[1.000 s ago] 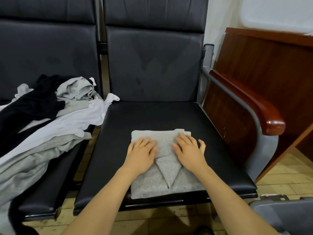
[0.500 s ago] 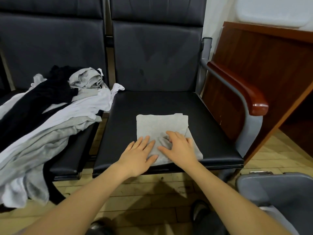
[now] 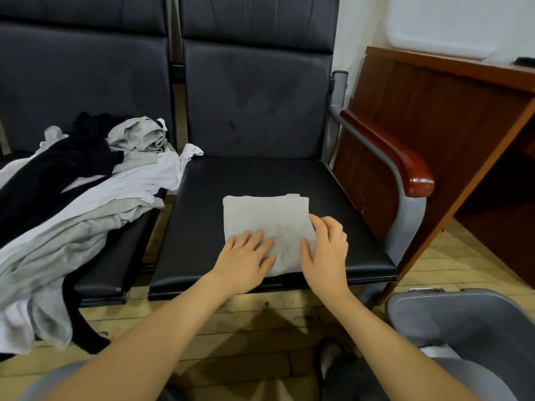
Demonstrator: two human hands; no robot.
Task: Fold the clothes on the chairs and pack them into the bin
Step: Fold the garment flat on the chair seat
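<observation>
Since earlier: right hand (image 3: 325, 251) shifted to folded grey garment's (image 3: 265, 218) right edge, fingers curling. Left hand (image 3: 246, 260) flat, fingers spread. Garment near seat (image 3: 260, 180) front. Scoop underneath both sides; bin (image 3: 463, 322) near-right.

The near edge of the folded grey garment (image 3: 266, 218) lies hidden under the left hand (image 3: 241, 266) and the right hand (image 3: 325, 256). The grey bin (image 3: 463, 322) is cut off by the right and bottom edges (its floor mostly out of view). The heap of unfolded clothes (image 3: 86, 198) runs off the left edge, its lower layers buried. A small dark object (image 3: 524, 61) on the wooden worktop (image 3: 434, 62) is too blurred to identify.
</observation>
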